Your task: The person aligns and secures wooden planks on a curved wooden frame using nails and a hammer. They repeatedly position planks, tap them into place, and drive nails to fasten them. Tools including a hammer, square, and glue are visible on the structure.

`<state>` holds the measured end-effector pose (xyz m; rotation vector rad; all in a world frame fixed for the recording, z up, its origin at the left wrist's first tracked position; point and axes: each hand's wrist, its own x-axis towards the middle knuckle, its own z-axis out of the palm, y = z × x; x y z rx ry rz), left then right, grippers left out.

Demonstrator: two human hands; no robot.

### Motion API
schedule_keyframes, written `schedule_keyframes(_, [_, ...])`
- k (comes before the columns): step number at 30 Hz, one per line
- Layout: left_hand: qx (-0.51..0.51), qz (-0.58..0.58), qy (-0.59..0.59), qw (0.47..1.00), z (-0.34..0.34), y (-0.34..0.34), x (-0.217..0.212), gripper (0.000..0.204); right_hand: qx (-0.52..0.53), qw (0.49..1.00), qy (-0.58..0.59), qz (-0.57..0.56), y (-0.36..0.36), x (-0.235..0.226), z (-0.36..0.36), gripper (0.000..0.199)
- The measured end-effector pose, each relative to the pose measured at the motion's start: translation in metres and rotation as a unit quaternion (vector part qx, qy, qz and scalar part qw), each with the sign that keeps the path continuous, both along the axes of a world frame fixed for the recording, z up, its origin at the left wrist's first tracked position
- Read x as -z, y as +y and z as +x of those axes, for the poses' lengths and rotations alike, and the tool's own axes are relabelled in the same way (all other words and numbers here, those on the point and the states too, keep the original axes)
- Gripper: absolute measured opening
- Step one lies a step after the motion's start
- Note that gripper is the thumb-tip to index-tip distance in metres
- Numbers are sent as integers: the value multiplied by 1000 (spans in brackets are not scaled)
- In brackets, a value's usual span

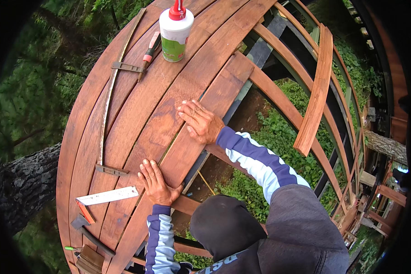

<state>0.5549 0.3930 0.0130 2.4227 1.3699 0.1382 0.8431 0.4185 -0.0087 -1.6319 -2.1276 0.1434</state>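
My left hand (160, 183) lies flat on a reddish-brown wooden plank (181, 160), fingers stretched out, its heel by the plank's near edge. Farther along, my right hand (201, 122) rests with extended fingers across the seam between that plank and the neighbouring board (160, 125). Neither hand holds anything; both press against the wood. Left of them a long metal bar clamp (107, 105) lies across the boards. A try square (109, 195) with a pale blade and orange handle is nearest my left hand. Below it rests a hammer (93, 235) with a black handle.
Beyond my hands stand a white glue bottle (174, 34) with a red cap and a red-and-black-handled tool (148, 55). A loose curved strip (316, 91) lies over open wooden ribs (283, 100); greenery shows through the gaps. A black-covered head (226, 226) blocks the lower middle.
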Motion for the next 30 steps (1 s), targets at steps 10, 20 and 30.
schedule_keyframes(10, [0, 0, -1, 1000, 0, 0, -1, 137, 15, 1000, 27, 4, 0, 1, -1, 46])
schedule_keyframes(20, [-3, -8, 7, 1000, 1, 0, -3, 134, 10, 999, 36, 5, 0, 2, 1, 46])
schedule_keyframes(30, [-4, 5, -6, 1000, 0, 0, 0, 133, 0, 999, 39, 2, 0, 5, 5, 47])
